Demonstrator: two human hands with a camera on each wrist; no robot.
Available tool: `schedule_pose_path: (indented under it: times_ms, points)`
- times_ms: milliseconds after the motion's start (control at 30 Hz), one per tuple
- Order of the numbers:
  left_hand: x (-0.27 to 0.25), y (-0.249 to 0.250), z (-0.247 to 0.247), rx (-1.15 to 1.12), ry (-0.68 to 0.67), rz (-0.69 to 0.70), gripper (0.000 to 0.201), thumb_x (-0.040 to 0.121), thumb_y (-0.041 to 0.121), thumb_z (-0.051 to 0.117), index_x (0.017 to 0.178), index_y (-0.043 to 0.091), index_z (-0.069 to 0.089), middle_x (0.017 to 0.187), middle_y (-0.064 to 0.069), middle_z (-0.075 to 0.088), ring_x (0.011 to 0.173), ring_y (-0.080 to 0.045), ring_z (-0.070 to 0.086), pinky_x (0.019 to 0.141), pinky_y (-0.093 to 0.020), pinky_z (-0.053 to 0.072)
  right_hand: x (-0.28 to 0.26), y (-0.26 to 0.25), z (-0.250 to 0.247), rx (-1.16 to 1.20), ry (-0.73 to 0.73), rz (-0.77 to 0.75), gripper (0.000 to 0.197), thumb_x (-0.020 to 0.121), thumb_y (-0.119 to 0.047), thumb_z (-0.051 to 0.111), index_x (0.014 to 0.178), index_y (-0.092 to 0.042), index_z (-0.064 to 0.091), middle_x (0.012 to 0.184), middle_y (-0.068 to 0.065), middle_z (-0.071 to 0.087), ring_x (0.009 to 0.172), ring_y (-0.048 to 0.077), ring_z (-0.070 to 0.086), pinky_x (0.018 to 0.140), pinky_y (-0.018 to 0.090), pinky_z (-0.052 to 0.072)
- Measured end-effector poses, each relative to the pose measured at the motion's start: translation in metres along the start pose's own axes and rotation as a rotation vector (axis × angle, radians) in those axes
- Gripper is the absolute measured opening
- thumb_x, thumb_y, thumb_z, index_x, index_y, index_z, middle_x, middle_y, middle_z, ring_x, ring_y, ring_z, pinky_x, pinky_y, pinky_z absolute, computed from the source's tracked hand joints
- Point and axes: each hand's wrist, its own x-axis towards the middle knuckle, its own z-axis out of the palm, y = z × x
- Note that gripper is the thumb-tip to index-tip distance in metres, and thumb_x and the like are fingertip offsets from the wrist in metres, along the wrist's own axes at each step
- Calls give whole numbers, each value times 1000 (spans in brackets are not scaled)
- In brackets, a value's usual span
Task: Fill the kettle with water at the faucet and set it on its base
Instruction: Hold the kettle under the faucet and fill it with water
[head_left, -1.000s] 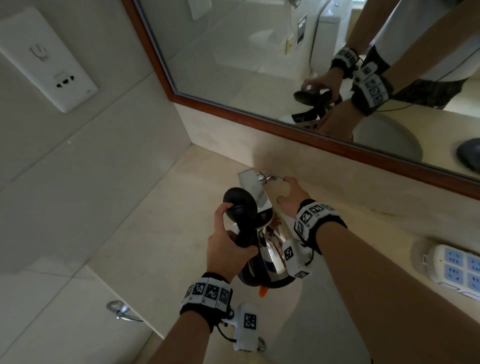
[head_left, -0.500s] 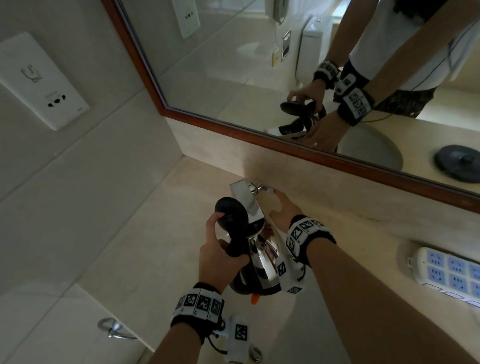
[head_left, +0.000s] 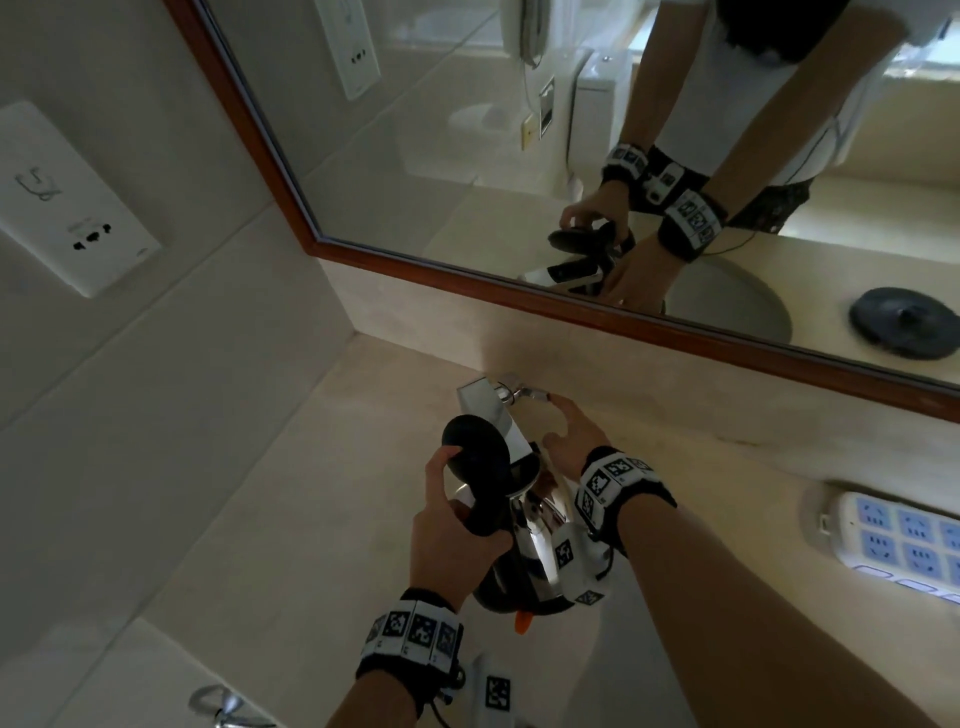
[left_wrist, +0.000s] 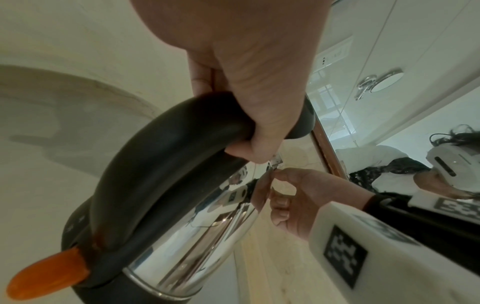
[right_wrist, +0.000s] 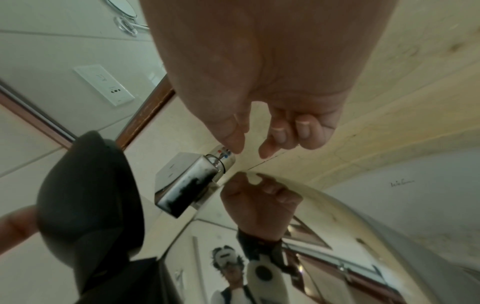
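Observation:
The steel kettle hangs over the sink with its black lid flipped up, its mouth under the chrome faucet. My left hand grips the black handle; the orange switch sticks out below. My right hand reaches past the kettle to the faucet's lever. Thumb and forefinger stand slightly apart at the lever's tip, the other fingers loosely curled. No water shows. The black kettle base appears only as a mirror reflection.
A wood-framed mirror runs along the back of the beige counter. A white power strip lies on the counter at right. A wall socket plate is at left, a chrome fitting below the counter edge.
The head view has shifted, showing more of the mirror and the reflected base. Both hands and the kettle keep their places at the faucet.

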Motion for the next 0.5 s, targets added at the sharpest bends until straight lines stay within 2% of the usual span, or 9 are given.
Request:
schedule_pose_path:
  times_ms: [33,100,133,200,300,400,500]
  points:
    - [0,-1,1,2,0,-3,102,68,9,81,145,46,25,55,-10,64,41,-11,53,46,-18,48,0,1,0,6,-1,-3,63,99,-14,48,153,-37,27,136,19,57,93,32,61,71,29,43]
    - [1,-1,2,1,2,-15,102,68,9,82,146,44,26,57,-10,66,46,-19,61,49,-30,57,0,3,0,15,-1,-13,63,99,-14,48,154,-36,28,139,17,56,97,32,62,70,27,43]
    - [0,0,2,-1,4,-24,103,68,9,82,147,43,26,58,-9,68,50,-22,65,53,-35,61,0,3,0,19,2,-18,62,99,-14,47,154,-36,28,137,17,57,92,30,63,66,25,44]
    - [-2,2,3,-1,18,-40,103,68,7,84,148,42,28,59,-6,70,53,-20,68,57,-35,63,1,5,0,31,12,-20,61,99,-14,46,153,-37,29,131,17,60,71,19,59,52,23,40]
    - [-6,4,4,-13,47,-76,103,67,8,86,146,44,29,61,-7,72,57,-21,71,62,-37,65,1,6,0,44,6,-26,61,99,-13,46,154,-35,29,127,17,61,61,11,54,48,22,37]
    - [-11,5,5,-10,66,-100,102,67,9,85,145,44,29,62,-8,72,59,-23,72,65,-41,65,-1,5,-1,57,-6,-30,62,99,-14,46,154,-34,28,131,15,59,64,10,52,50,20,38]
    - [-14,3,6,9,66,-100,103,67,8,84,147,42,29,60,-7,71,57,-22,70,63,-43,64,-3,4,-2,73,0,-29,61,99,-13,47,154,-34,29,135,14,57,83,23,56,58,22,42]
